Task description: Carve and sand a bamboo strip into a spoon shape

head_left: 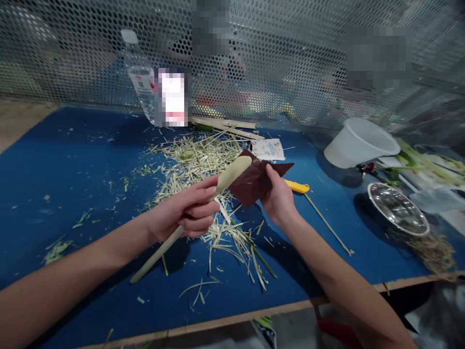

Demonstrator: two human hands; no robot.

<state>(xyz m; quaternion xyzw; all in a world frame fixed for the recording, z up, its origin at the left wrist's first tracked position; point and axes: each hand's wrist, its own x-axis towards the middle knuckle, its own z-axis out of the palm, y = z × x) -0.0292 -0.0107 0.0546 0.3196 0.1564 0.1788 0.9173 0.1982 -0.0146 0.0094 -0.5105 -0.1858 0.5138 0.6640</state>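
Observation:
My left hand is closed around a pale wooden spatula-like stick, its rounded end raised toward the middle. My right hand pinches a dark reddish-brown sheet, like sandpaper, which lies against the stick's rounded tip. Both hands hover above a pile of pale green and straw-coloured shavings on the blue work mat.
A yellow-handled tool with a thin rod lies right of my hands. A white plastic cup lies tipped, a metal bowl beside it. A water bottle and bamboo strips stand before a perforated metal screen.

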